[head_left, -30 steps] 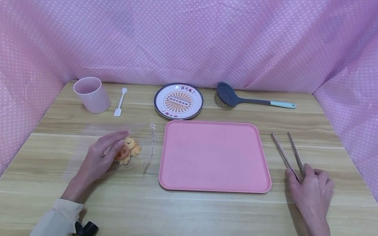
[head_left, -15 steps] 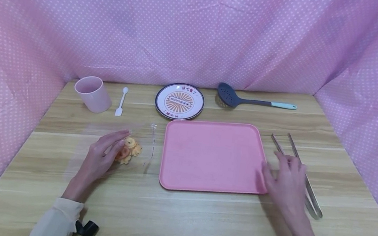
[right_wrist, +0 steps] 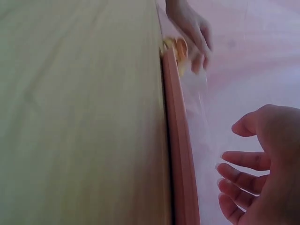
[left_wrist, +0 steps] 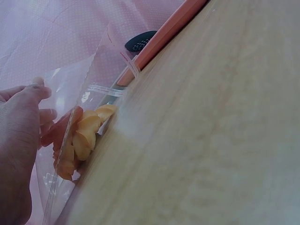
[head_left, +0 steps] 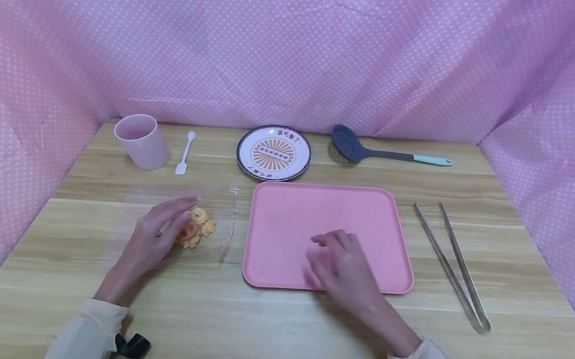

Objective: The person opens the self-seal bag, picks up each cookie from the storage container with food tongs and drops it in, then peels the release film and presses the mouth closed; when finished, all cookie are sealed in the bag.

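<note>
My left hand holds a clear plastic zip bag at the left of the table, thumb and fingers curled at its film. Inside the bag, right by those fingers, lie several flower-shaped cookies, pale yellow with one redder. Over the front part of a pink rectangular tray hovers my right hand, its fingers spread and slightly bent with nothing between them. The right wrist view shows this right hand above the tray's rim, with the cookies beyond.
Metal tongs lie to the tray's right. Behind the tray are a patterned round plate and a dark slotted spoon. A pink cup and a small white spatula-spoon stand back left. Pink dotted cloth encloses the table.
My right hand has let go of the tongs and moved left, over the tray. The tongs stay lying on the table. The left hand has kept its place at the bag.
</note>
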The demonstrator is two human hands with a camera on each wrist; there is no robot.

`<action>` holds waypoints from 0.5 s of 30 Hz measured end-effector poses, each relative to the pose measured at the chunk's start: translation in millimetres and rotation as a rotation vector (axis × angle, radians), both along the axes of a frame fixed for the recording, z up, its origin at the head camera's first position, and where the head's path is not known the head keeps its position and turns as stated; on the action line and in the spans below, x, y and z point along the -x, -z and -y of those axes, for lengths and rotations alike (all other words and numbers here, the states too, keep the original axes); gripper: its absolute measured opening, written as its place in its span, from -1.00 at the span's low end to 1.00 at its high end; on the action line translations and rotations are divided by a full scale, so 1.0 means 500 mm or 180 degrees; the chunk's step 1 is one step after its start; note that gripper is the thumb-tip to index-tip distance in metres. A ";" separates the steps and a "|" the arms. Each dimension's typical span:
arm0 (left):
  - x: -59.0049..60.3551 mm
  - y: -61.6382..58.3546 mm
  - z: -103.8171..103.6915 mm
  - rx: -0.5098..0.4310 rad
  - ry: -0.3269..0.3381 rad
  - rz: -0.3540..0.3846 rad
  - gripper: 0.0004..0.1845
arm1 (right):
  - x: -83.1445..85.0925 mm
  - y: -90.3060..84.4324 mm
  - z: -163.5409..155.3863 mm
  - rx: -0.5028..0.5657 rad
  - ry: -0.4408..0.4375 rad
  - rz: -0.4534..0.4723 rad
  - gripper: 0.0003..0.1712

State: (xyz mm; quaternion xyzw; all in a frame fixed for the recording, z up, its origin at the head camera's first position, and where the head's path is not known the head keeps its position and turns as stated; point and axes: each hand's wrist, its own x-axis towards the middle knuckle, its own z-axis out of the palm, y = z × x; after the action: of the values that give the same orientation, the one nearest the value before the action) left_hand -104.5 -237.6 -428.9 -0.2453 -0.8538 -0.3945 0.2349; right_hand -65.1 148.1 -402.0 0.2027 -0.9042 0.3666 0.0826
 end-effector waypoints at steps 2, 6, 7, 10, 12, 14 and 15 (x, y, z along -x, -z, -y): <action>0.000 0.000 0.001 0.0016 -0.0006 0.0001 -0.56 | -0.003 -0.004 0.028 -0.0004 -0.0122 0.0078 -0.68; 0.001 -0.001 0.000 0.0021 0.0002 -0.0022 -0.56 | 0.000 -0.010 0.077 -0.0007 -0.0333 0.0192 -0.70; 0.002 -0.001 0.000 0.0018 0.0007 -0.0034 -0.56 | 0.003 -0.011 0.088 -0.0012 -0.0381 0.0212 -0.70; 0.004 -0.001 -0.001 -0.0005 0.0027 -0.0062 -0.56 | 0.014 -0.011 0.118 -0.0031 -0.0551 0.0297 -0.71; 0.005 -0.001 -0.002 -0.0024 0.0045 -0.0076 -0.55 | 0.021 -0.012 0.137 -0.0055 -0.0659 0.0362 -0.70; 0.005 -0.001 -0.002 -0.0036 0.0059 -0.0083 -0.55 | 0.028 -0.012 0.156 -0.0058 -0.0772 0.0416 -0.70; 0.005 -0.001 -0.002 -0.0044 0.0062 -0.0084 -0.55 | 0.031 -0.012 0.165 -0.0049 -0.0822 0.0433 -0.70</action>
State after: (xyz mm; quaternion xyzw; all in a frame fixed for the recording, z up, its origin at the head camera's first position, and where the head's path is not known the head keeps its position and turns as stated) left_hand -106.8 -236.5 -428.7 -0.2571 -0.8455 -0.3994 0.2439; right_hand -80.8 65.6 -396.1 0.2928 -0.8769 0.3802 -0.0283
